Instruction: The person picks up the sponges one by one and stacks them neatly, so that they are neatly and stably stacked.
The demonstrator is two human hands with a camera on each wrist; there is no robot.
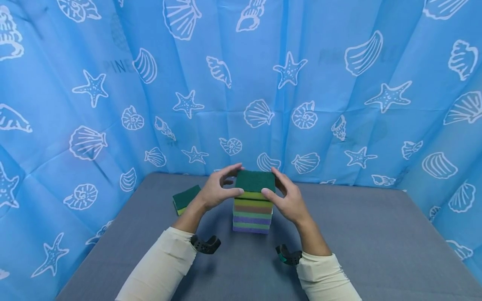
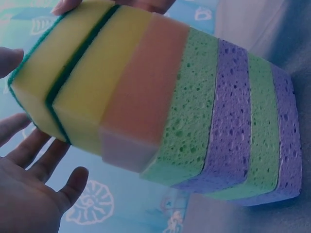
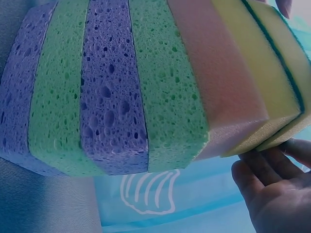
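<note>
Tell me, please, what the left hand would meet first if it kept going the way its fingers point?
The left hand points right, at the top sponge of the stack; its fingertips already appear to touch it.

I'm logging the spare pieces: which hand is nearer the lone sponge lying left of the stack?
Left. The left hand is at the stack's near side, just beside the lone sponge; the right hand is beyond the stack.

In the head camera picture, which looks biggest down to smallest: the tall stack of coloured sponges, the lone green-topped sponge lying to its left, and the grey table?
1. Grey table, by far the largest.
2. Tall stack of coloured sponges.
3. Lone green-topped yellow sponge, smallest; it lies slightly farther back, which may shrink it a little.
</note>
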